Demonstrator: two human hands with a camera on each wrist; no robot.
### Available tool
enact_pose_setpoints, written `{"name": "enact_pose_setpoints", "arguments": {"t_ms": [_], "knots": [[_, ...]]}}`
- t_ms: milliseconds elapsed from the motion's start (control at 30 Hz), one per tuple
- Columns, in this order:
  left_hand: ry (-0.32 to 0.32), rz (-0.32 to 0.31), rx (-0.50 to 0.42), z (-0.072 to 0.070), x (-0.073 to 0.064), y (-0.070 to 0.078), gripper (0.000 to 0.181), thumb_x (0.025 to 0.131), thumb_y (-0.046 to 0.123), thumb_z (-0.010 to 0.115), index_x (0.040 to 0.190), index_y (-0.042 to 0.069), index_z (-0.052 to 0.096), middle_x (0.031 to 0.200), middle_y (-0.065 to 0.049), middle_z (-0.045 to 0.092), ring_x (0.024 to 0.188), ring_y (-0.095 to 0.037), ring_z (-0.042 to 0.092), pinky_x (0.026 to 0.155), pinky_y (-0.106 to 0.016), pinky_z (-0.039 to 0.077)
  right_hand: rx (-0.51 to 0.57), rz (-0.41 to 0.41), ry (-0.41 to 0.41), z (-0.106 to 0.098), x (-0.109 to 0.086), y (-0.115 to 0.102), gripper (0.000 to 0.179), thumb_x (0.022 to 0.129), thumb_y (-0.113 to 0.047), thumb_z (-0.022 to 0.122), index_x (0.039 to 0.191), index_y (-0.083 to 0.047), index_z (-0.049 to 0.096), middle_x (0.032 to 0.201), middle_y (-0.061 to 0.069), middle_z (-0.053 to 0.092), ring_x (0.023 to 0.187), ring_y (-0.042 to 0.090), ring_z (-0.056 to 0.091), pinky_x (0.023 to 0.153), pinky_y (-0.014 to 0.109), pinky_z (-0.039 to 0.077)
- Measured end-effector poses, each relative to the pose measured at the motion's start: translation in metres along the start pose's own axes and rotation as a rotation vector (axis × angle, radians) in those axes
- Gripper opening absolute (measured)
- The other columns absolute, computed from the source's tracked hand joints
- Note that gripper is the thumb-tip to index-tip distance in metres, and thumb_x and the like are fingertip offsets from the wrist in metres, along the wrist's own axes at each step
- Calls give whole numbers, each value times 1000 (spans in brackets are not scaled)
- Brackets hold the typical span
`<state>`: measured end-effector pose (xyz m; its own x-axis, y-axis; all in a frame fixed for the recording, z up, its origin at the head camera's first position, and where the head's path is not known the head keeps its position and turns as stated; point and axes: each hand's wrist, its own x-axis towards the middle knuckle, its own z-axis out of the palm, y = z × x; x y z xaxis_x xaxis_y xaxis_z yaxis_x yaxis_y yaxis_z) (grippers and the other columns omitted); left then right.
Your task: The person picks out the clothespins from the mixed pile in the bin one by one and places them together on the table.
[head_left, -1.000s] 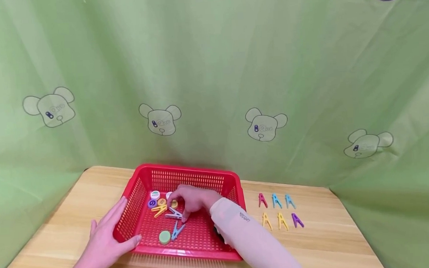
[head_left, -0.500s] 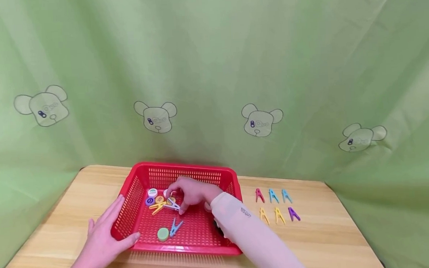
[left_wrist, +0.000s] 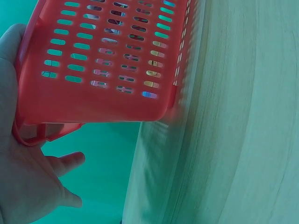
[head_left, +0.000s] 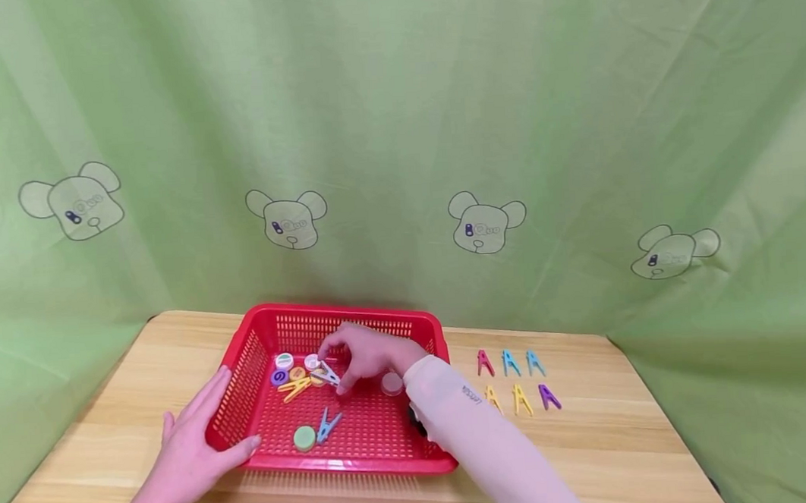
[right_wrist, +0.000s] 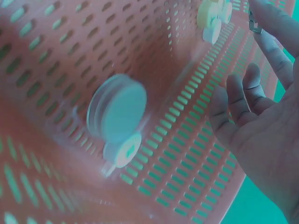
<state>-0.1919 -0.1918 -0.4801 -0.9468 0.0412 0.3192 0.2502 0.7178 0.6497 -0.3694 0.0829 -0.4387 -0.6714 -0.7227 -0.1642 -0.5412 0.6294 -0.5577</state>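
My right hand [head_left: 367, 352] reaches into the red basket [head_left: 351, 312] and pinches a pale lilac clothespin [head_left: 327, 374] between thumb and index finger. In the right wrist view its other fingers [right_wrist: 237, 93] are loosely bent. My left hand [head_left: 191, 449] rests against the basket's left side, fingers straight, thumb over the front rim. Near the pinched clothespin lie a yellow clothespin [head_left: 294, 389], a purple cap [head_left: 279, 377], an orange cap [head_left: 297, 373] and white caps [head_left: 284, 360]. Closer to the front are a blue clothespin [head_left: 327, 426] and a green cap [head_left: 305, 438].
Right of the basket, clothespins stand in two rows: a red one [head_left: 485, 362] and blue ones [head_left: 510, 363] behind, yellow ones [head_left: 522, 399] and a purple one [head_left: 550, 396] in front. A pale round lid [head_left: 392, 383] sits inside the basket's right part. A green curtain [head_left: 383, 131] hangs behind.
My right hand has taken hold of the lilac clothespin and lifted it slightly, moving a little toward the back right of the basket. My left hand stays at the basket's side.
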Motion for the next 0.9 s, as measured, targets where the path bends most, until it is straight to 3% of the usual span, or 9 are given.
{"name": "enact_pose_setpoints", "arguments": {"t_ms": [367, 667, 900], "knots": [[-5, -2, 8, -1, 0, 0, 107, 78, 45, 84, 160, 10, 23, 161, -17, 26, 139, -51, 29, 103, -78, -8, 21, -16, 39, -16, -14, 7, 53, 74, -22, 91, 121, -25, 70, 115, -12, 55, 112, 10, 47, 96, 35, 45], [-22, -10, 6, -2, 1, 1, 107, 78, 41, 84, 160, 10, 23, 161, -18, 25, 139, -51, 28, 103, -78, -9, 60, 0, 62, -26, -20, 4, 51, 72, -27, 92, 117, -30, 69, 121, -1, 57, 118, 22, 49, 97, 36, 45], [-11, 6, -1, -1, 1, -1, 107, 78, 41, 84, 160, 11, 23, 161, -19, 26, 138, -52, 29, 103, -77, -11, 77, -18, 75, -36, -28, -1, 58, 73, -27, 92, 125, -18, 68, 122, 6, 57, 119, 28, 49, 98, 38, 43]]}}
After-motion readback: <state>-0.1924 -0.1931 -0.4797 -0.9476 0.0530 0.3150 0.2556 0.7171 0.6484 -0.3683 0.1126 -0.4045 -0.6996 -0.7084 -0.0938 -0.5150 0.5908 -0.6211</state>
